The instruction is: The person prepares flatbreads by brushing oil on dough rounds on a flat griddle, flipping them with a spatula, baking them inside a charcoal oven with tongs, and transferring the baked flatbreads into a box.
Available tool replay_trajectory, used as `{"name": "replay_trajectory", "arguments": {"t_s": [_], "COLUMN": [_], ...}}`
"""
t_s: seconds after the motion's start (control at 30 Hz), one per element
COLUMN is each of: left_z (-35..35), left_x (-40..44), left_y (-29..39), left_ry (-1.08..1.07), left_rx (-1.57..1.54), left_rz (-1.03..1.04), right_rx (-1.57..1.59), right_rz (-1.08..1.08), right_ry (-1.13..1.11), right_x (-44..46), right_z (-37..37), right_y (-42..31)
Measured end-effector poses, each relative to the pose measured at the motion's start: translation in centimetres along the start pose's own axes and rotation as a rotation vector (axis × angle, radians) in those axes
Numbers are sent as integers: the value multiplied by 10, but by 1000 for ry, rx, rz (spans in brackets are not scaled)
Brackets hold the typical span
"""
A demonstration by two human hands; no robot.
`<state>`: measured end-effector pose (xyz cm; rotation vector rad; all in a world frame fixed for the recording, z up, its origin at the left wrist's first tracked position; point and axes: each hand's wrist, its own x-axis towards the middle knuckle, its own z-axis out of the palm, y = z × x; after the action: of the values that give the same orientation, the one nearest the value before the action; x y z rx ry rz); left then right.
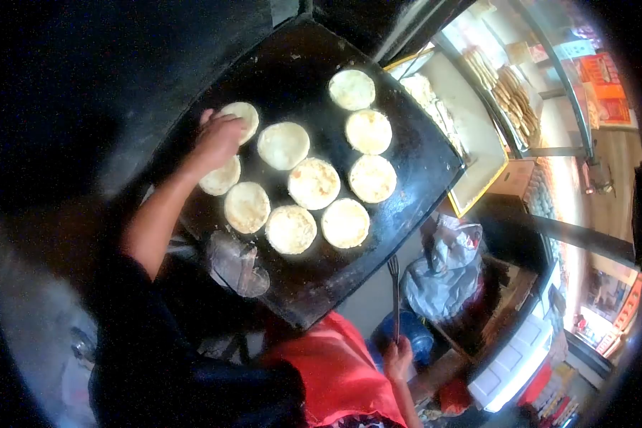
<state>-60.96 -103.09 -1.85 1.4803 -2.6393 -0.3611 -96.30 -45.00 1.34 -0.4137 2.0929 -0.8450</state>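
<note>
Several round, pale flatbreads (314, 183) lie on a dark flat griddle (406, 207), some with light brown spots. At the griddle's left side my left hand (220, 141) has its fingers closed on the edge of one flatbread (242, 120). Just below that wrist, another flatbread (222, 177) is partly covered by my arm. Low in the view, off the griddle's near edge, my right hand (398, 359) grips the handle of a long metal fork (395, 289), its prongs pointing up.
A crumpled cloth (239, 265) rests at the griddle's near left edge. To the right are a yellow-rimmed tray (471, 160), a grey plastic bag (446, 274), a blue container (414, 335) and a white box (510, 364). Long breads (517, 100) sit on a shelf behind glass.
</note>
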Motion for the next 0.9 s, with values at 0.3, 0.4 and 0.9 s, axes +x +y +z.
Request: {"name": "replay_trajectory", "arguments": {"t_s": [0.3,0.4,0.9], "left_z": [42,29,21], "left_x": [151,141,82], "left_y": [129,106,208], "left_ry": [236,63,-196], "left_rx": [-6,121,88], "left_rz": [303,210,236], "right_rx": [50,86,-46], "right_rz": [55,34,72], "right_ry": [141,115,114], "right_x": [-14,-23,-28], "right_z": [-9,-1,-7], "right_y": [-3,-15,11]}}
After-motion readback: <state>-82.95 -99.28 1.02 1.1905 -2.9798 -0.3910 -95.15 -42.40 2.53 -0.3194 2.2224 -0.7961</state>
